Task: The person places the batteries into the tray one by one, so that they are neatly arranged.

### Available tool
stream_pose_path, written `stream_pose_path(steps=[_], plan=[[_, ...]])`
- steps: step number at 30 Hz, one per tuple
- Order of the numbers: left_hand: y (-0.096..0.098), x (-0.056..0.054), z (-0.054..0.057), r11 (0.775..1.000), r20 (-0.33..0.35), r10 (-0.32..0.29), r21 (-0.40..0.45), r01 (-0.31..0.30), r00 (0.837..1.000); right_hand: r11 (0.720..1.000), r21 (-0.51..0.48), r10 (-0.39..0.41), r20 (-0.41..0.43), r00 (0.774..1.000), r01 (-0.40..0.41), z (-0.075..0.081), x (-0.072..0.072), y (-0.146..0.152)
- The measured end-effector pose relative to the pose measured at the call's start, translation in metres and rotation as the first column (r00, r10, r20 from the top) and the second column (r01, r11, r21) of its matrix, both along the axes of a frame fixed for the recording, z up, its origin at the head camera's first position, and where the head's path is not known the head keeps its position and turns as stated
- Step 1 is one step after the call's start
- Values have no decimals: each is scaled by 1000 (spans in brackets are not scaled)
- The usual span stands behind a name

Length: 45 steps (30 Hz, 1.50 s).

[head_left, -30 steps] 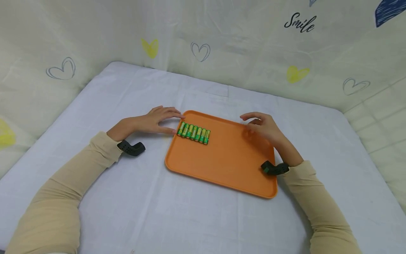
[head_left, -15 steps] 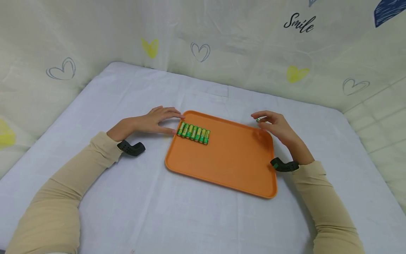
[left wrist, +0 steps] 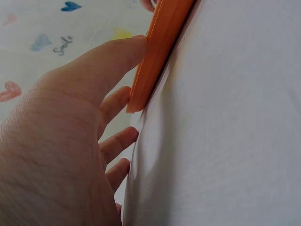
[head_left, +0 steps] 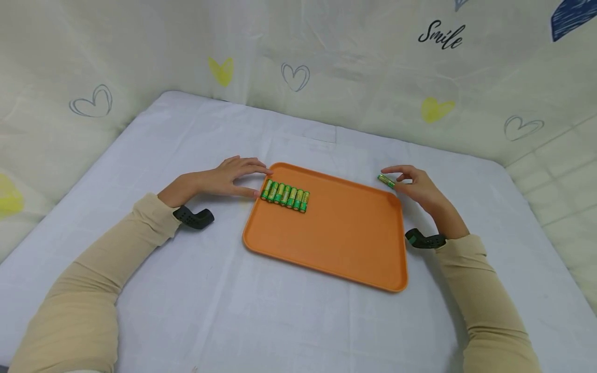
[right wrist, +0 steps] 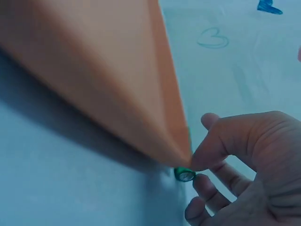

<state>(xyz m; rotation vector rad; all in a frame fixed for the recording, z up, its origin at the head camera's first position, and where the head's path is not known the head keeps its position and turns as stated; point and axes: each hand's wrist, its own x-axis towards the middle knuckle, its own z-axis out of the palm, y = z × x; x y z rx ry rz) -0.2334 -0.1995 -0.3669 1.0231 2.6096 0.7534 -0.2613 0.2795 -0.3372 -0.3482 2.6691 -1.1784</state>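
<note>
A green-and-yellow battery (head_left: 386,181) lies on the white cloth just beyond the far right corner of the orange tray (head_left: 336,238). Around it is my right hand (head_left: 416,189), thumb by its near end and index finger over its far side, fingers spread apart. The right wrist view shows the battery's metal end (right wrist: 185,175) close to the thumb and fingertips. Along the tray's left side, several batteries (head_left: 284,195) lie side by side in a row. My left hand (head_left: 230,176) rests with loosely spread fingers at the tray's left rim, its thumb touching the orange edge (left wrist: 157,61).
White cloth (head_left: 298,321) covers the table on all sides of the tray. Behind stands a pale curtain (head_left: 345,67) printed with hearts and the word "Smile". Each wrist carries a black camera mount, such as the left mount (head_left: 193,217).
My right hand has moved right, from over the tray to beyond its far right corner, with its fingers spreading. The battery there has come into sight. My left hand stays put.
</note>
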Motion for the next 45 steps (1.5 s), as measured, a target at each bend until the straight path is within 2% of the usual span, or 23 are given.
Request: stream_pose_path(steps=[6, 11, 15, 20, 27, 34, 38, 45], plan=[[1, 1, 2, 1000, 4, -2, 6, 2, 1000, 997, 18, 69, -24, 997, -69, -9, -4, 9], [1, 0, 0, 1000, 1, 1, 1, -1, 1000, 987, 93, 136, -53, 989, -131, -6, -5, 8], [1, 0, 0, 1000, -4, 0, -2, 0, 1000, 977, 144, 163, -29, 986, -157, -4, -8, 6], [0, 0, 0, 1000, -3, -2, 7, 2, 1000, 972, 176, 153, 18, 988, -153, -5, -13, 5], [0, 0, 0, 1000, 0, 3, -2, -3, 1000, 980, 144, 135, 43, 990, -139, -3, -12, 6], [0, 0, 0, 1000, -2, -8, 14, 8, 1000, 994, 37, 95, 74, 993, -98, -1, -11, 11], [0, -1, 0, 1000, 0, -4, 13, 4, 1000, 997, 19, 73, 91, 993, -75, -1, -12, 13], [0, 0, 1, 1000, 10, 3, -1, -3, 1000, 999, -20, 41, 82, 996, -39, -4, -10, 14]])
